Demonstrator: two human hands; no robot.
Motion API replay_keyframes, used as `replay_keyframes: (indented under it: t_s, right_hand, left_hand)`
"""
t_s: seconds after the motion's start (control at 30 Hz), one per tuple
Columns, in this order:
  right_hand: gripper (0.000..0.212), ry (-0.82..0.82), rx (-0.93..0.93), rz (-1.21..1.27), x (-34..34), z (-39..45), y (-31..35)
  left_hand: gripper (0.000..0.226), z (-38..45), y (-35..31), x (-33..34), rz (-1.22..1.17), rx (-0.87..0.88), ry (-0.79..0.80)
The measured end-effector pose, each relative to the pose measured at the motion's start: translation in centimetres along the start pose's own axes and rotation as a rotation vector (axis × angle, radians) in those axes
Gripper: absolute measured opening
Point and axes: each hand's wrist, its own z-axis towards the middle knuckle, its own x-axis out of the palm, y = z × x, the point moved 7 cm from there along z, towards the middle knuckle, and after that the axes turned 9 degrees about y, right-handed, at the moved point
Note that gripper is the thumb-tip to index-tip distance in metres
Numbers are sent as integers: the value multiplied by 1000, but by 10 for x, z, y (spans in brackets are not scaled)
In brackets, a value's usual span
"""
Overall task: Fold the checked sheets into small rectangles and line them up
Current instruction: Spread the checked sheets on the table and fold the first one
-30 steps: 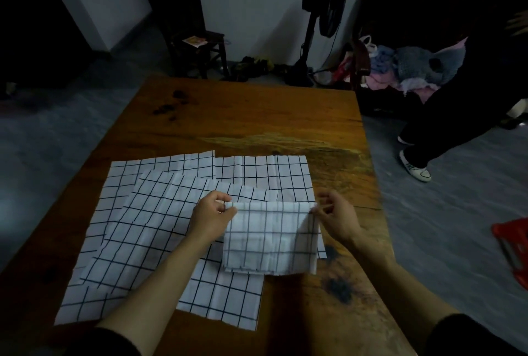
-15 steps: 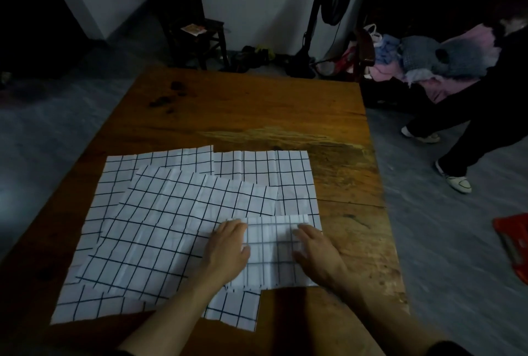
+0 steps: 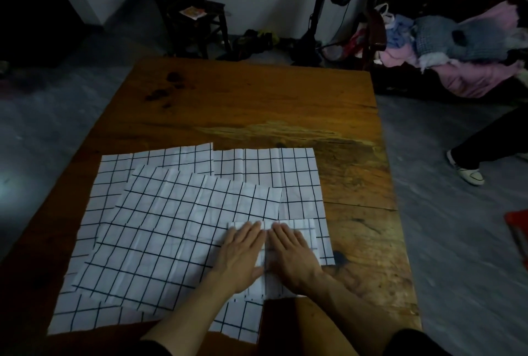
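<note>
dim, underexposed room; the white checked sheets point(image 3: 171, 227) left of the left hand point(image 3: 243, 255) are brightest. corners sink into black, far right edge smears, wide-angle bending at edges.

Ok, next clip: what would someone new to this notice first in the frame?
Both hands, the left hand and the right hand, lie flat side by side on a folded checked sheet at the near right of the wooden table. Unfolded checked sheets overlap across the table's left and middle. A walking person's leg and shoe show at the right edge.
</note>
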Motion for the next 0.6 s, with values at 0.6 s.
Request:
replay_keyframes:
  t_s: [0.6]
  right_hand:
    - [55,-232,77,196,-33,-15,-71]
  left_hand:
    - [55,1,32,-27,-38,-91,-257]
